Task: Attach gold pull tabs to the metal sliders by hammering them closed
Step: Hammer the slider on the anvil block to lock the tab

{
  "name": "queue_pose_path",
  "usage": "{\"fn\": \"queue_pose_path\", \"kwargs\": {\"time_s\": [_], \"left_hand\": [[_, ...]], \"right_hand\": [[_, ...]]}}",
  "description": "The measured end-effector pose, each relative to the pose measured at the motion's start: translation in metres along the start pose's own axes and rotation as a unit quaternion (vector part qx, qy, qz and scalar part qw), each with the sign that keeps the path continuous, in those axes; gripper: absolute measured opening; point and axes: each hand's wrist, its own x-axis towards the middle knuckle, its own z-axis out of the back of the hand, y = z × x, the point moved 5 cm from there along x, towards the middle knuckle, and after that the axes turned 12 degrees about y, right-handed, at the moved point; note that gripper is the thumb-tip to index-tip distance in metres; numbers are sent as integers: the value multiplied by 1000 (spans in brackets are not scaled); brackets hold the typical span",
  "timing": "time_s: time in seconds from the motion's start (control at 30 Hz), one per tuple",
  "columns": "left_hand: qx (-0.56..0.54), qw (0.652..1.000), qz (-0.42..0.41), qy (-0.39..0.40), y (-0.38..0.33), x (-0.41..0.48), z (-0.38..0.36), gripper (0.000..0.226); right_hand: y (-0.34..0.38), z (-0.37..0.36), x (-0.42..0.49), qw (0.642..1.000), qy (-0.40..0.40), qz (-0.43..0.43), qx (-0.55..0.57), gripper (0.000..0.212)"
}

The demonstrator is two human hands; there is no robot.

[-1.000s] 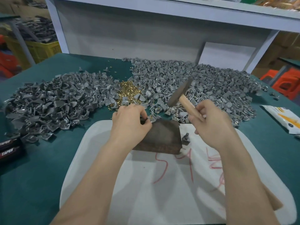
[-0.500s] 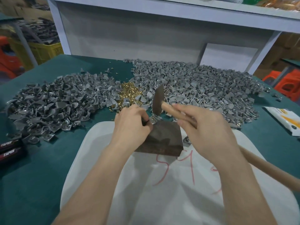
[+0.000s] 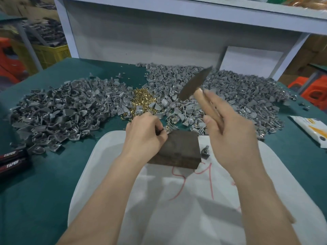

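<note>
My left hand (image 3: 144, 137) pinches a small metal slider at the far left corner of a dark metal block (image 3: 180, 150); the piece is mostly hidden by my fingers. My right hand (image 3: 228, 135) grips the wooden handle of a hammer (image 3: 194, 84), whose dark head is raised and blurred above the slider pile. A small heap of gold pull tabs (image 3: 142, 101) lies between two big piles of grey sliders (image 3: 58, 117). One loose grey slider (image 3: 206, 152) sits just right of the block.
The block rests on a white board (image 3: 177, 209) with red marks, on a green table (image 3: 35, 191). Black packs (image 3: 12, 159) lie at the left edge and a white packet (image 3: 313, 129) at the right. A white shelf frame (image 3: 159, 32) stands behind.
The hammer head, which was down at the block's far corner half a second ago, has swung back up and to the right. My left hand has stayed at the block's corner.
</note>
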Motion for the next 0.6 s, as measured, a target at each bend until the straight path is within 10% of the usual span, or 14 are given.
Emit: {"fn": "queue_pose_path", "kwargs": {"time_s": [0.3, 0.6], "left_hand": [[3, 997, -42, 63, -12, -1, -8, 16], [-90, 995, 14, -31, 6, -1, 7, 14]], "right_hand": [[-13, -40, 9, 991, 109, -68, -36, 23], [-15, -33, 6, 992, 107, -51, 41, 56]]}}
